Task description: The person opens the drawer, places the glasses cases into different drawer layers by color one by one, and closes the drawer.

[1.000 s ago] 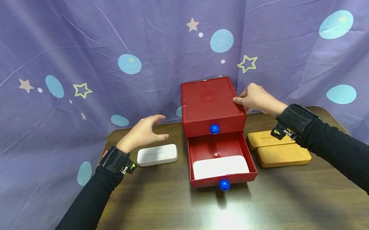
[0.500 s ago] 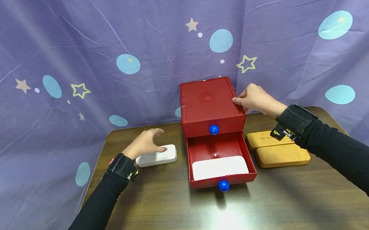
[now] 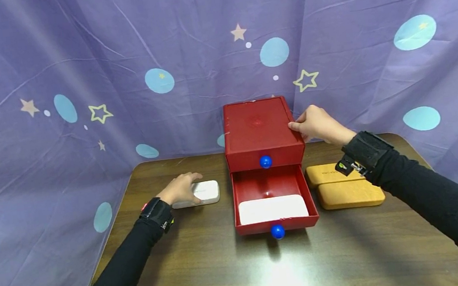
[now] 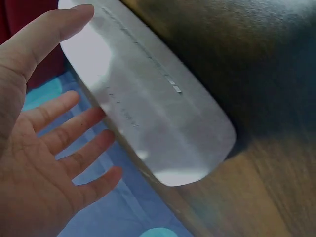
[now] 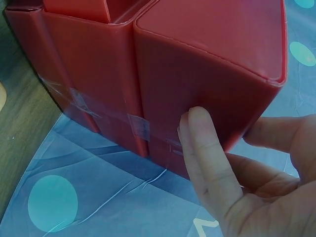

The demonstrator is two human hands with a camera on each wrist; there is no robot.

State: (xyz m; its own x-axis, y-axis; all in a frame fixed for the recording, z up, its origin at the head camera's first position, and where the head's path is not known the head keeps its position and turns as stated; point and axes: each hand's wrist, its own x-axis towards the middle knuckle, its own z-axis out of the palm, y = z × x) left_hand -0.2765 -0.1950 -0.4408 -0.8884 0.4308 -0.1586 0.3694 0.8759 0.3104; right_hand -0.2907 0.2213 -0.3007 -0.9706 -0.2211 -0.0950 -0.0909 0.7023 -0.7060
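A white, rounded oblong case [image 3: 208,191] with small printed lettering lies on the table at the left. My left hand [image 3: 180,188] is just over its left part, thumb on the near side and fingers on the far side. In the left wrist view the fingers [image 4: 74,133] are spread along the edge of the case, with no clear contact. A red two-drawer box [image 3: 258,125] with blue knobs stands at the back. My right hand [image 3: 320,124] holds its upper right edge, thumb on top and fingers [image 5: 203,133] against the side.
The lower drawer [image 3: 237,209] is pulled out, and a white rounded case [image 3: 273,209] lies in it. Two yellow oblong cases [image 3: 351,194] lie side by side right of the box. A purple patterned cloth [image 3: 181,34] hangs behind the table.
My left hand has moved down, from above and behind the white case to just over its left part. My right hand stays on the red box, and the lower drawer remains pulled out.
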